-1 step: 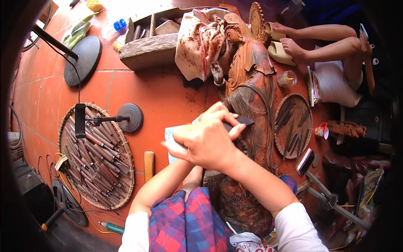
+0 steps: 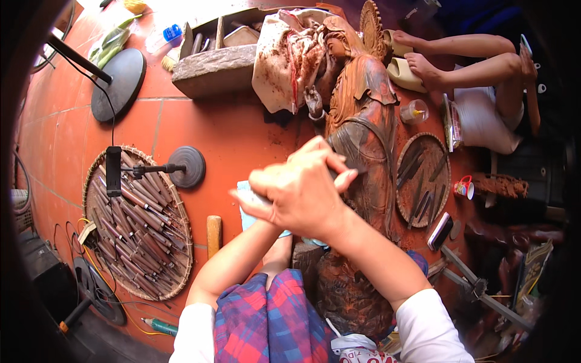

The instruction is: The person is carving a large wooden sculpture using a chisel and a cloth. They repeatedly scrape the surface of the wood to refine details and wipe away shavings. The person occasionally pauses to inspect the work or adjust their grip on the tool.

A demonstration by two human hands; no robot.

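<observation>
A carved wooden statue (image 2: 370,91) of a robed figure lies on its back in front of me, its head far off on a stained cloth (image 2: 275,75). My hands are crossed above its middle. My right hand (image 2: 302,196) lies over my left hand (image 2: 313,148), which is mostly hidden apart from some bent fingers. Both are closed about a dark flat piece (image 2: 358,170), whose pointed end shows toward the statue; its kind is unclear. A light blue cloth (image 2: 247,209) is partly visible below them.
A round basket (image 2: 88,199) of carving tools lies at left beside a small stand (image 2: 187,167) and a mallet handle (image 2: 214,233). Farther off is a divided wooden box (image 2: 212,72). Right of the statue are a tool tray (image 2: 446,181), a jar (image 2: 414,112) and another person's legs (image 2: 466,72).
My joined hands have shifted slightly upward, and less of the dark piece shows. The view has moved a little; the statue and tools stay in place.
</observation>
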